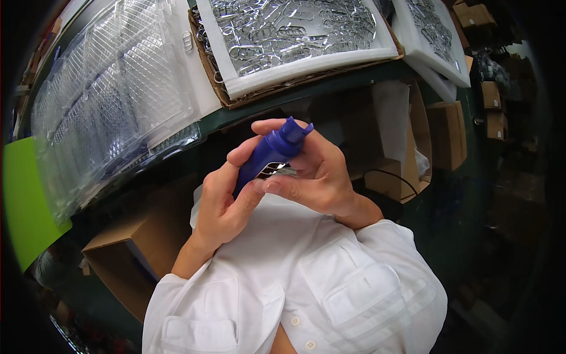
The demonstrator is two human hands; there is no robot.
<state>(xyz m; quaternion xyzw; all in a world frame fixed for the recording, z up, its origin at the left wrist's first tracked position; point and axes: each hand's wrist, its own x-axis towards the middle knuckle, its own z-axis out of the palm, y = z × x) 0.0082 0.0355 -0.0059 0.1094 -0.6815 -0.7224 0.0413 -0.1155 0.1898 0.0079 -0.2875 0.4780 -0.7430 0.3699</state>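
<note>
Blue tube gripped between two hands above the shirt front

A blue tube (263,154) is held in front of the body, just beyond the table's near edge, and is tilted so that its notched end is turned up and to the right. Its lower part is gripped by the left hand (217,202), the fingers being curled along its left side and the thumb laid across the near side. The upper part is steadied by the right hand (331,182), whose fingers are passed behind the tube and whose thumb is brought close to the left thumb. Both hands are partly closed. Between the thumbs and the tube's face a silver patch with pale outlines is seen; whether it is a separate piece or part of the tube cannot be told.

On the dark green table (348,82), metal clips (295,30) are heaped in a white tray (312,69), which is set in a shallow carton (207,58). More clips are held in a second tray (443,66) to the right. Clear plastic trays (112,100) are stacked to the left, near a green sheet (28,203). A box (138,256) is seen at lower left, and a brown box (453,134) at right. A white shirt (377,295) is worn
</note>
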